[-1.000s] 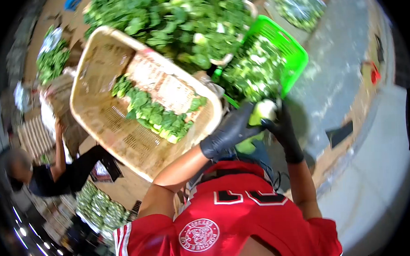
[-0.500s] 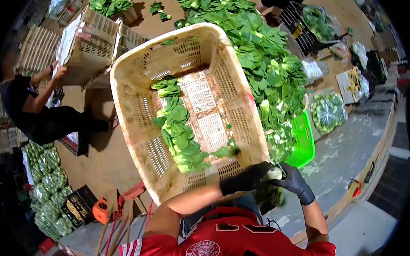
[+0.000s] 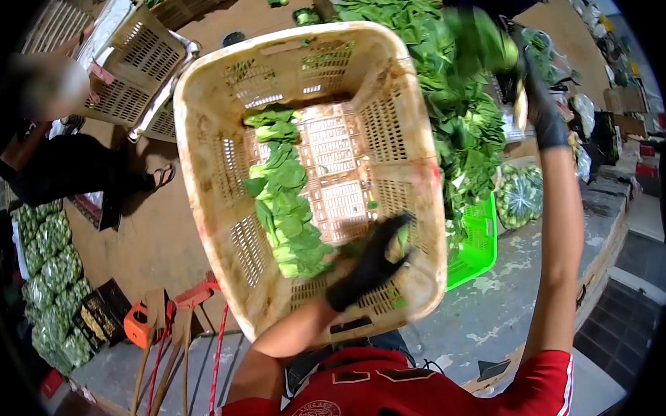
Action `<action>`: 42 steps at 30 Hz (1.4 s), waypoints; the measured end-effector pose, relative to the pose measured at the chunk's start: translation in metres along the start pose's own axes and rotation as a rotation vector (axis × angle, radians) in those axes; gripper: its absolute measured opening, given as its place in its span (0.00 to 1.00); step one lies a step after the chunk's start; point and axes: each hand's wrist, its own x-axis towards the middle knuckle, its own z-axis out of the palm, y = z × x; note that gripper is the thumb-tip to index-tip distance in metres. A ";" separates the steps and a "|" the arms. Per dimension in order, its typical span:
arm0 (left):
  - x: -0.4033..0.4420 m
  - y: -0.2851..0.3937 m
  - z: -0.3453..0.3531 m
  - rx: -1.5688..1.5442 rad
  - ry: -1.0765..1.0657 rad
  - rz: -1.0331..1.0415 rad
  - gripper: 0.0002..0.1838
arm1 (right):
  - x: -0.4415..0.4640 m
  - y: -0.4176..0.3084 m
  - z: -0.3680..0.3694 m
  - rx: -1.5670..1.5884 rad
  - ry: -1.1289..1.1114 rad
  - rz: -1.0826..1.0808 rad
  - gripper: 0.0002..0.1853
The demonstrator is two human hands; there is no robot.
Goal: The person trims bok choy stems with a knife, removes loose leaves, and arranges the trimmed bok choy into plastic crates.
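Note:
Inside a large beige plastic crate (image 3: 189, 155), my black-gloved left hand (image 3: 373, 269) is open, thumb and fingers apart. Dark leaves blurred by motion lie beside its fingers near the crate's front. A row of bok choy (image 3: 284, 203) runs along the left half of the crate floor. Out to the right, my black-gloved right hand (image 3: 540, 102) is raised at the edge of a big heap of bok choy (image 3: 459, 121). A bok choy (image 3: 493, 48), smeared by motion, is at its fingers and appears gripped. A narrow pale object (image 3: 521, 104), unclear in kind, shows beside that palm.
A bright green basket (image 3: 483, 238) stands right of the crate, near a clear bag of greens (image 3: 520, 196). At left, a person in dark clothes (image 3: 71, 171) is beside stacked crates (image 3: 144, 49). Tool handles (image 3: 165, 364) and an orange stool (image 3: 137, 324) are at lower left.
My hands, together at the crate's front right corner before, have parted. The left moved into the crate; the right reached up and out to the heap and now has a bok choy.

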 end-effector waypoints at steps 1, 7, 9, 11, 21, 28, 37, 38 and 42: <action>-0.003 -0.027 -0.024 -0.095 0.149 -0.065 0.26 | 0.044 -0.012 -0.009 0.083 0.099 0.036 0.19; 0.004 -0.241 -0.188 1.006 0.503 -0.291 0.11 | -0.060 0.021 0.104 -0.232 0.207 -0.030 0.21; 0.019 -0.295 -0.214 1.187 0.299 -0.346 0.11 | -0.135 0.039 0.142 -0.342 0.217 0.172 0.20; 0.037 -0.324 -0.227 1.275 0.190 -0.206 0.09 | -0.194 0.072 0.143 -0.308 0.386 0.230 0.16; 0.064 -0.320 -0.247 1.068 -0.608 -0.580 0.32 | -0.339 0.104 0.091 -0.131 0.666 0.361 0.17; 0.013 -0.242 -0.227 0.896 -0.427 -0.592 0.27 | -0.355 0.103 0.139 -0.107 0.399 0.268 0.15; -0.065 -0.001 -0.088 0.384 -0.106 -0.340 0.22 | -0.314 0.134 0.241 -0.554 -0.215 -0.355 0.26; -0.071 0.013 -0.072 0.319 -0.114 -0.235 0.20 | -0.318 0.137 0.238 -0.612 -0.229 -0.353 0.27; -0.079 0.085 -0.005 0.380 -0.067 0.235 0.25 | -0.364 0.126 0.211 -0.450 -0.104 -0.408 0.28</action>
